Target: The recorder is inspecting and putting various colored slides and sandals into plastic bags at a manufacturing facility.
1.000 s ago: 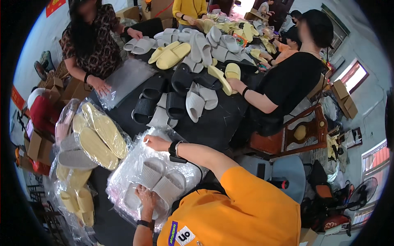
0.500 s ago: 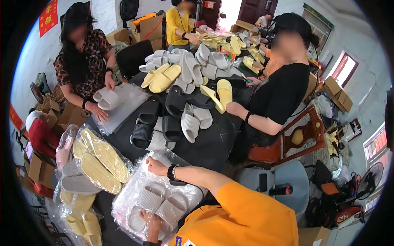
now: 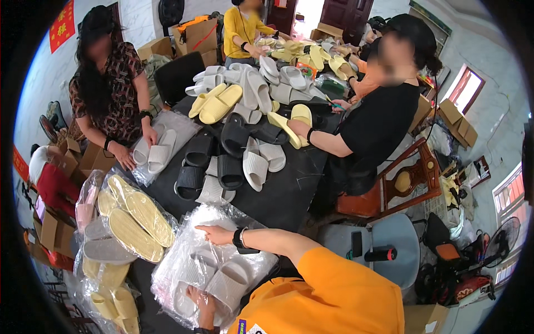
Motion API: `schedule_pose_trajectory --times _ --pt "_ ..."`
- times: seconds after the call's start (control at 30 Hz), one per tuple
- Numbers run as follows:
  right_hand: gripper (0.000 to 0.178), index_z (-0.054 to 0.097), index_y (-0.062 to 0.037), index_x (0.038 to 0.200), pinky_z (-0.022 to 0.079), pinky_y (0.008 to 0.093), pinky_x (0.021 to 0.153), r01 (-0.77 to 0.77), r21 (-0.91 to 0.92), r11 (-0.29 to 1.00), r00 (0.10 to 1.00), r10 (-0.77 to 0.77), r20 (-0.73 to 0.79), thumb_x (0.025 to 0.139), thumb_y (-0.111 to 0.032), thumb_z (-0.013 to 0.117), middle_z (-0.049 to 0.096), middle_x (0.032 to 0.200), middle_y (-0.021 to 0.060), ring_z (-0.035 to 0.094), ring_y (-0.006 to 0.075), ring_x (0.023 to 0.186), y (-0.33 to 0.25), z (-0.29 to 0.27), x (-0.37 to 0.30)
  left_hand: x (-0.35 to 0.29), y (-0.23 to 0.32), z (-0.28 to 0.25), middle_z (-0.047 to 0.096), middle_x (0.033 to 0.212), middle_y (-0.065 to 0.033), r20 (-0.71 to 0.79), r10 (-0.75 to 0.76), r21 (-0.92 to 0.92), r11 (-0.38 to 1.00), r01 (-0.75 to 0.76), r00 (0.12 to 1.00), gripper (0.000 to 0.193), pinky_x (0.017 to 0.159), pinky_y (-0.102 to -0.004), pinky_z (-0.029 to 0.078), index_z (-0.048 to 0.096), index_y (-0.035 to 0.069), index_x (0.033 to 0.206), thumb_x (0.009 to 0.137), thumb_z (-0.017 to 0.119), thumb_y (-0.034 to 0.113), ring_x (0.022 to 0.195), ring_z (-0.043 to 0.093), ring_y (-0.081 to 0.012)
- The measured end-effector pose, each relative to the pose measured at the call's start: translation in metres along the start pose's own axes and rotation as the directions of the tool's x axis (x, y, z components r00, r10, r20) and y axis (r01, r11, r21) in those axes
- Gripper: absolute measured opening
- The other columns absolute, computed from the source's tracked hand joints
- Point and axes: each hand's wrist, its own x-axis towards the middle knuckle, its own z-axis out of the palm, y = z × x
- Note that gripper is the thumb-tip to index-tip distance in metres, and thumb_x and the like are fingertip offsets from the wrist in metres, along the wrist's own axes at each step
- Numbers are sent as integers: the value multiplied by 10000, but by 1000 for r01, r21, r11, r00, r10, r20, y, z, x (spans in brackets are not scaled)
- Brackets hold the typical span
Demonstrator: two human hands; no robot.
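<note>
A pair of light grey ribbed slippers lies on a stack of clear plastic bags at the table's near edge. Low at the front, my left hand has its fingers closed around the toe end of the left slipper. Above the pair, my right hand is closed on the thin film of a clear bag, its index finger pointing left. Film covers part of the slippers. How far they lie inside a bag is hard to make out.
Bagged yellow slippers lie to the left. Beyond are loose black slippers and grey ones. A co-worker at left handles grey slippers; another at right holds yellow slippers. A grey chair stands at right.
My right hand has come down toward the slippers, bringing film over them. My left hand has barely moved. The left co-worker's slippers now lie spread apart; the right co-worker's hand has moved onto the yellow pair.
</note>
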Motion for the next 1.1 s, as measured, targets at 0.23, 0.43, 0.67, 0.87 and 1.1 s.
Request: schedule_pose_trajectory --times 0.23,0.43,0.67,0.87,1.1 --pt "641 176 -130 1407 476 260 645 91 11 996 920 -88 381 852 -186 493 381 1326 163 518 195 987 52 -4 -28 0 -14 0 547 935 -180 16 -16 50 999 15 1000 309 872 -487 286 587 1 872 686 495 231 980 446 -364" --pt "564 366 -169 1325 497 289 635 -315 98 944 869 246 429 799 -155 570 485 1168 101 535 150 847 10 -38 -93 12 -15 -1 549 958 -185 1 -39 88 995 38 999 301 878 -484 290 588 0 885 687 500 209 997 446 -367" --pt "326 539 -33 1120 473 254 609 -396 135 908 862 317 394 809 -125 563 564 818 23 530 100 682 30 -40 -113 13 -9 5 551 983 -191 8 -62 94 994 61 998 294 885 -481 295 589 -2 901 689 506 183 1017 445 -370" --pt "187 619 -14 960 478 248 609 -239 13 971 931 225 288 826 -137 574 617 768 48 577 99 638 18 -53 -103 2 -5 -14 554 1006 -196 34 -192 212 960 181 981 290 891 -478 299 591 -4 914 690 510 161 1034 445 -373" --pt "161 600 -34 965 479 212 622 -332 -16 943 909 324 262 836 -120 555 618 791 29 581 74 683 9 -56 -127 -39 -24 -29 558 1037 -204 -22 -426 326 852 409 905 294 897 -477 311 593 -11 935 683 524 124 1056 447 -379"
